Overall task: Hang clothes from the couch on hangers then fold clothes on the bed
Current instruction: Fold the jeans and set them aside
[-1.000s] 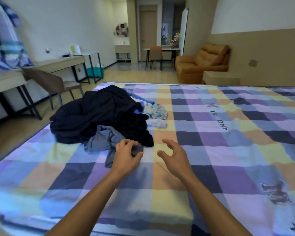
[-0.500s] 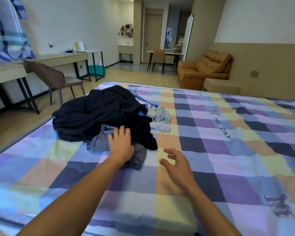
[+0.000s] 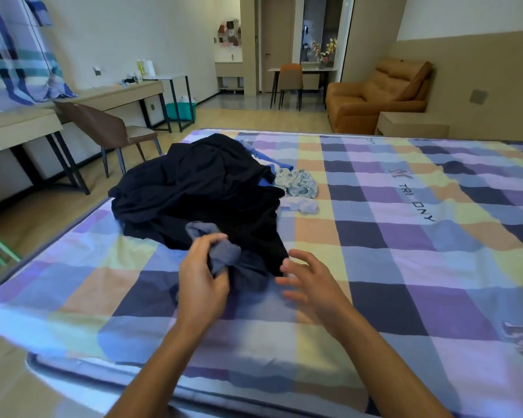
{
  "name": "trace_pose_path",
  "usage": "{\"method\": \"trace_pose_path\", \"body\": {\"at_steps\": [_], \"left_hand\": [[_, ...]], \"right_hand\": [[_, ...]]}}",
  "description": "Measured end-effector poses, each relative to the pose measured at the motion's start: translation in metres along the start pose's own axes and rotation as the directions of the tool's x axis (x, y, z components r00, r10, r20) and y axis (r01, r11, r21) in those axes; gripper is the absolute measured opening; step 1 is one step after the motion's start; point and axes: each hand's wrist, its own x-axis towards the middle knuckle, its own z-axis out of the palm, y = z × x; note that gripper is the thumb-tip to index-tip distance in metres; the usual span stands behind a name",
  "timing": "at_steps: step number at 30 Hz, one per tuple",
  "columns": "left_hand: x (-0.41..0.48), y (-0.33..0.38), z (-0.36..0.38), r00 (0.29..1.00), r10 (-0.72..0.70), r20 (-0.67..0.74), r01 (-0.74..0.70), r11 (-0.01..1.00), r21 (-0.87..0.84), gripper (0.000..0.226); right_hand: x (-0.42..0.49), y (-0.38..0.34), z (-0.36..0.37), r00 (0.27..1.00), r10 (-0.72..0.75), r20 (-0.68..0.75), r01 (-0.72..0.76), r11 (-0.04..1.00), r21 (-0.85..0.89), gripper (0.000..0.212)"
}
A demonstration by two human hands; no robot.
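Left hand (image 3: pixel 201 279) now grips grey garment (image 3: pixel 224 251).

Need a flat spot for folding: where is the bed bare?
The bed is bare right of the dark pile and the floral cloth, and along the near edge. Crowded: the pile, where the left hand grips a grey garment.

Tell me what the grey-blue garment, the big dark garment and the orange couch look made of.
Grey-blue garment, gripped by the left hand: soft matte knit, likely cotton jersey; it bunches limply. Dark garment: thin navy or black fabric, matte, draping in loose folds; fibre unclear. Orange couch: smooth leather or faux leather; soft highlights, padded creases.
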Motion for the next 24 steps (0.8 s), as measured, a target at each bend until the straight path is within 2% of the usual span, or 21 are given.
{"method": "trace_pose_path", "body": {"at_steps": [2, 4, 6, 7, 9, 10, 12, 13, 15, 17, 18, 19, 20, 21, 22, 23, 24], "left_hand": [[-0.026, 0.03, 0.003, 0.994, 0.102, 0.051, -0.097, 0.991, -0.094, 0.047], [-0.049, 0.05, 0.011, 0.984, 0.112, 0.138, -0.088, 0.981, -0.172, 0.043], [-0.065, 0.057, 0.019, 0.978, 0.093, 0.189, -0.046, 0.97, -0.237, 0.039], [-0.069, 0.057, 0.021, 0.975, 0.082, 0.206, -0.026, 0.965, -0.261, 0.038], [-0.073, 0.058, 0.023, 0.955, 0.076, 0.288, 0.026, 0.941, -0.336, 0.029], [-0.074, 0.061, 0.023, 0.932, 0.084, 0.351, 0.069, 0.913, -0.403, 0.021], [-0.076, 0.067, 0.022, 0.911, 0.08, 0.405, 0.182, 0.802, -0.569, 0.026], [-0.075, 0.068, 0.022, 0.926, 0.044, 0.376, 0.213, 0.761, -0.613, 0.028], [-0.069, 0.063, 0.026, 0.969, -0.134, 0.206, 0.228, 0.806, -0.546, 0.028], [-0.062, 0.056, 0.038, 0.928, -0.361, 0.092, 0.368, 0.851, -0.376, 0.026], [-0.057, 0.055, 0.042, 0.863, -0.467, 0.193, 0.504, 0.779, -0.372, 0.026], [-0.052, 0.057, 0.049, 0.756, -0.529, 0.387, 0.655, 0.621, -0.431, 0.025], [-0.05, 0.062, 0.054, 0.615, -0.505, 0.605, 0.788, 0.401, -0.466, 0.026], [-0.049, 0.068, 0.058, 0.505, -0.451, 0.736, 0.861, 0.212, -0.462, 0.035], [-0.05, 0.073, 0.06, 0.45, -0.397, 0.8, 0.886, 0.083, -0.456, 0.041], [-0.051, 0.075, 0.064, 0.444, -0.378, 0.812, 0.886, 0.05, -0.461, 0.042], [-0.051, 0.078, 0.067, 0.472, -0.397, 0.787, 0.873, 0.085, -0.48, 0.039]], "right_hand": [[-0.005, -0.001, 0.006, 0.992, 0.064, 0.111, -0.074, 0.993, 0.094, 0.046], [-0.011, -0.001, 0.007, 0.977, 0.079, 0.196, -0.107, 0.985, 0.136, 0.062], [-0.016, 0.001, 0.004, 0.978, 0.071, 0.198, -0.099, 0.985, 0.14, 0.069], [-0.019, 0.002, 0.001, 0.982, 0.064, 0.176, -0.086, 0.989, 0.118, 0.068], [-0.023, 0.001, -0.008, 0.993, 0.037, 0.115, -0.046, 0.996, 0.078, 0.053], [-0.024, 0.0, -0.014, 0.995, 0.013, 0.094, -0.021, 0.996, 0.081, 0.045], [-0.03, -0.004, -0.027, 0.996, -0.043, 0.081, 0.032, 0.991, 0.129, 0.043], [-0.033, -0.006, -0.033, 0.995, -0.075, 0.07, 0.063, 0.984, 0.166, 0.042], [-0.035, -0.009, -0.045, 0.991, -0.127, 0.052, 0.109, 0.958, 0.267, 0.039], [-0.038, -0.009, -0.057, 0.984, -0.167, 0.057, 0.133, 0.913, 0.385, 0.041], [-0.037, -0.007, -0.06, 0.981, -0.184, 0.067, 0.134, 0.881, 0.454, 0.045], [-0.037, -0.004, -0.065, 0.976, -0.201, 0.081, 0.133, 0.85, 0.51, 0.051], [-0.038, -0.003, -0.067, 0.973, -0.202, 0.108, 0.112, 0.83, 0.546, 0.057], [-0.038, 0.0, -0.068, 0.974, -0.193, 0.118, 0.101, 0.838, 0.537, 0.055], [-0.039, 0.003, -0.069, 0.982, -0.173, 0.08, 0.119, 0.884, 0.452, 0.048], [-0.04, 0.004, -0.07, 0.986, -0.166, -0.007, 0.16, 0.942, 0.297, 0.04], [-0.043, 0.002, -0.071, 0.977, -0.182, -0.114, 0.194, 0.975, 0.106, 0.035]]}}
